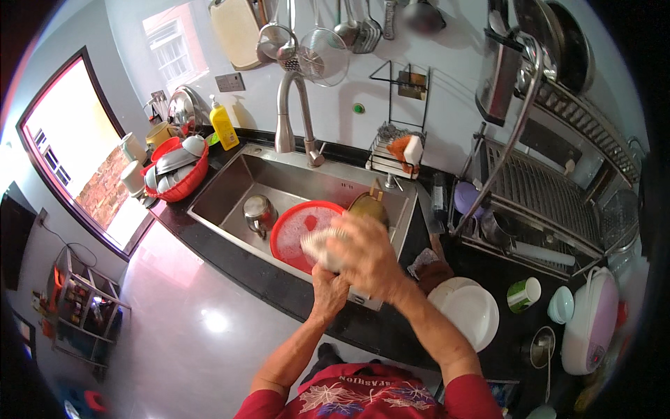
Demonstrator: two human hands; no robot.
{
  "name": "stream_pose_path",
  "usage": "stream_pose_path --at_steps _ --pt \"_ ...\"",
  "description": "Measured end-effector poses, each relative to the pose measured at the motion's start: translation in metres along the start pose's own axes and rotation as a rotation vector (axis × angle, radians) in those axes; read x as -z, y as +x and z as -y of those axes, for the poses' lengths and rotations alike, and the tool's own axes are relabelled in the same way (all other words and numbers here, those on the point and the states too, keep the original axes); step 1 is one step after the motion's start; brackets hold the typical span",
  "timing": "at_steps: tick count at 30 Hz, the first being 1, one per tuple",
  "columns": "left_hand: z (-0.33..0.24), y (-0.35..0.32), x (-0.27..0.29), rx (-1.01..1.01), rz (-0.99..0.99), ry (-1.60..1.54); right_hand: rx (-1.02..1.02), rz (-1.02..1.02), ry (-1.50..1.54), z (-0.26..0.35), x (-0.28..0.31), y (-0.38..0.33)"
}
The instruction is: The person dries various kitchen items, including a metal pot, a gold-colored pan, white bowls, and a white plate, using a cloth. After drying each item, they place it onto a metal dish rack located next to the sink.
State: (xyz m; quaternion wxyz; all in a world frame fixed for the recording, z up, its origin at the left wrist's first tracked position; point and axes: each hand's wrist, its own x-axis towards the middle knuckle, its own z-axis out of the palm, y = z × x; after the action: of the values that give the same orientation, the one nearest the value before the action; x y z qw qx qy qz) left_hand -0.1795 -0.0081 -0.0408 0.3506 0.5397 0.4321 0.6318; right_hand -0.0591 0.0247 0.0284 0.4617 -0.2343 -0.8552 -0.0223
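A pale, ridged dish or cup (pixel 319 246), blurred by motion, is being scrubbed over the front edge of the steel sink (pixel 230 192). The left hand (pixel 328 290) is cradling it from below, its grip closed around the underside; the right hand (pixel 368 255) is pressing over the top, its grip curled on the piece, and whether a sponge lies under the palm cannot be told.

Washing appears to be partway through. Still lying in the basin are a red round tray (pixel 296 227) flecked with suds, a small steel pot (pixel 258 211) and a brownish ladle-like piece (pixel 368 204), which probably remain to be cleaned. On the dark surface to the right, white plates (pixel 469 312) are sitting beside a green-and-white cup (pixel 523 294), and the dish rack (pixel 551 202) is holding only a few items, so most drying space is unused. At the left of the sink, a red basket (pixel 183 183) is holding stacked steel bowls, with a yellow detergent bottle (pixel 224 126) behind it.
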Motion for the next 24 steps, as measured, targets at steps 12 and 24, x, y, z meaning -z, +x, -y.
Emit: stream_pose_path --at_steps 12,24 --pt "0.023 0.05 0.079 0.133 0.042 -0.058 -0.693 -0.359 0.158 -0.066 -0.116 0.023" --pt "0.039 0.086 0.101 0.296 0.185 -0.389 -0.805 -0.469 -0.083 -0.066 -0.131 0.012"
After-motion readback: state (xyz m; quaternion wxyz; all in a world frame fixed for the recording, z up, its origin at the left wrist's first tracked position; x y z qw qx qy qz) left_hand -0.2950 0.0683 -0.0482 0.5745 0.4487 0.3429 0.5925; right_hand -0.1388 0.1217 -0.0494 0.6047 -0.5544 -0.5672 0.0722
